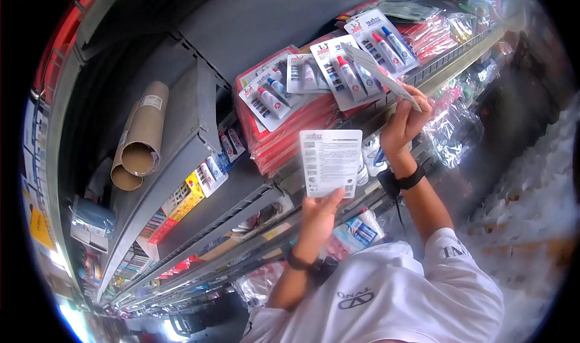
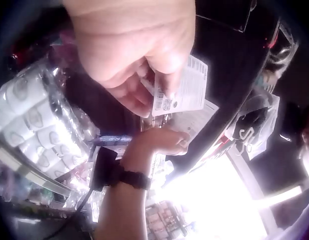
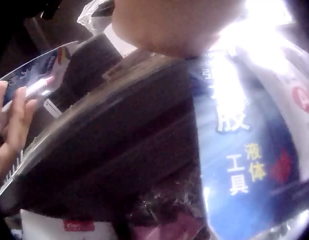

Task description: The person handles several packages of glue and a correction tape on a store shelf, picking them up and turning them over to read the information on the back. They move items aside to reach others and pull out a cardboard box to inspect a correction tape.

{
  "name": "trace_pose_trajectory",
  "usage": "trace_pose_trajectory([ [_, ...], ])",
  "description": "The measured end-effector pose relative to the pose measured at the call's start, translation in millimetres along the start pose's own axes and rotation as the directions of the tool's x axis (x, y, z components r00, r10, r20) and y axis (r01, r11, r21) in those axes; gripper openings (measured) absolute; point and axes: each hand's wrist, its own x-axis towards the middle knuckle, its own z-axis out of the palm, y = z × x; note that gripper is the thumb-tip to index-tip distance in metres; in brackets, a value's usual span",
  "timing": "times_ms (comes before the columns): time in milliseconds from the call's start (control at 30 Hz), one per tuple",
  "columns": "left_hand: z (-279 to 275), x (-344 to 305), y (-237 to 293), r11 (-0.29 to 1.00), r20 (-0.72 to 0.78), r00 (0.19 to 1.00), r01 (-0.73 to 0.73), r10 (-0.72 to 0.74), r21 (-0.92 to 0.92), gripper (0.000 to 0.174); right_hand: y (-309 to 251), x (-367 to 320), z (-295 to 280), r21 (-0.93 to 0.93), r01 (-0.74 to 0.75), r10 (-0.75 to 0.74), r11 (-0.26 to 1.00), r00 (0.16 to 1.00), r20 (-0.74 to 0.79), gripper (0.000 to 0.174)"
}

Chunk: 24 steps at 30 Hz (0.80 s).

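Note:
My left hand [image 1: 320, 219] pinches the bottom edge of a carded glue pack [image 1: 331, 162], its white printed back facing up. Higher and to the right, my right hand [image 1: 406, 121] pinches a second carded glue pack [image 3: 239, 145], seen nearly edge-on in the head view. The right wrist view shows its blue printed front close up, beside a clear blister. Both hands appear in the left wrist view, the left hand [image 2: 139, 55] above the right hand [image 2: 157, 142]. More carded glue packs [image 1: 272, 100] with red and blue capped tubes lie on the shelf beyond.
Red plastic-wrapped packets [image 1: 290, 128] are stacked under the glue packs. Two cardboard tubes [image 1: 151, 110] lie on the shelf at left. A metal shelf edge [image 1: 450, 77] runs below the packs, with clear plastic bags [image 1: 453, 125] hanging at right. Small boxes [image 1: 184, 198] line a lower shelf.

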Motion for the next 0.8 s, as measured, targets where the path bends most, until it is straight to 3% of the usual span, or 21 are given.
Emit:
trace_pose_trajectory([
  [133, -8.5, 3.4, -14.1, 0.999, -0.002, 0.999, 0.033, -0.033, -0.017, 0.039, 1.2, -1.4, 0.4, 0.044, 0.026, -0.027, 0.999, 1.0, 0.008, 0.017],
  [233, -9.2, 11.2, -26.4, 0.985, -0.026, 0.988, 0.153, -0.151, 0.079, 0.038, -6.2, 2.5, 4.7, 0.023, 0.013, -0.013, 1.0, 0.999, 0.038, 0.016],
  [267, -6.3, 14.6, -27.6, 0.987, 0.027, 0.988, 0.15, -0.152, 0.062, 0.037, -8.8, 4.3, 6.3, 0.002, 0.003, -0.003, 1.0, 0.999, 0.052, 0.015],
  [400, 35.5, 41.6, -3.1, 0.996, 0.124, 0.99, 0.056, -0.065, 0.073, 0.036, -0.6, 8.8, 3.1, 0.049, -0.003, -0.002, 0.999, 0.996, 0.09, 0.013],
  [467, 52.4, 54.4, 1.4, 0.999, 0.19, 0.981, 0.018, -0.026, 0.046, 0.035, 0.9, 8.9, -0.6, 0.077, -0.096, 0.088, 0.992, 0.992, 0.095, 0.012],
  [533, 64.2, 60.9, 5.5, 0.998, 0.143, 0.99, -0.026, 0.018, 0.056, 0.035, -6.5, 12.8, 1.2, 0.146, -0.25, 0.242, 0.957, 0.968, 0.073, 0.01],
  [567, 69.7, 61.9, 7.4, 0.997, 0.118, 0.992, -0.048, 0.04, 0.061, 0.034, -11.0, 21.6, -2.8, 0.071, -0.183, 0.17, 0.981, 0.974, 0.152, 0.01],
  [633, 74.8, 59.1, 21.2, 0.978, 0.087, 0.989, -0.133, 0.12, 0.16, 0.034, -2.4, 16.0, -4.5, 0.206, -0.247, 0.222, 0.947, 0.965, 0.139, 0.019],
  [800, 85.7, 55.2, 58.3, 0.928, 0.054, 0.969, -0.246, 0.241, 0.28, 0.035, -5.9, 13.3, 2.9, 0.218, -0.329, 0.337, 0.919, 0.942, 0.002, 0.021],
])
